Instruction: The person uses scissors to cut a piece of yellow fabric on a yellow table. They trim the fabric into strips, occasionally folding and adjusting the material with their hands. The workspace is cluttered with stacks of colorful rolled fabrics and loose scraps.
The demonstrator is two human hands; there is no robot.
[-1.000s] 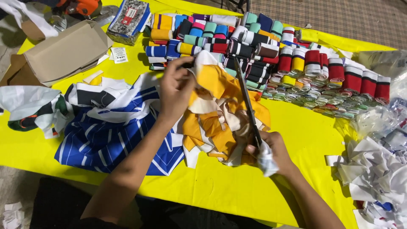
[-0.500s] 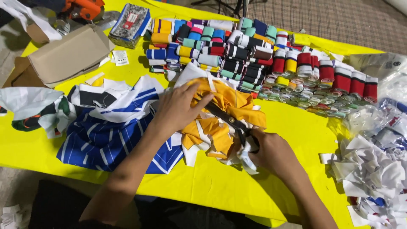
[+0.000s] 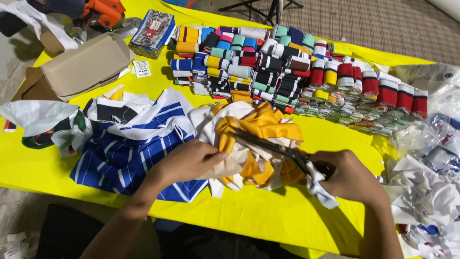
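Orange-and-white fabric pile point(image 3: 258, 144) — left hand point(image 3: 184, 160) pinching its edge; right hand point(image 3: 350, 177) fisted round scissors point(image 3: 278, 146), blades across cloth.

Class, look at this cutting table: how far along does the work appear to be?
Done: rows of folded striped bands sit stacked at the back. In hand: the right hand works scissors into the orange and white fabric, steadied by the left hand. Left: the blue striped fabric lies uncut beside it.
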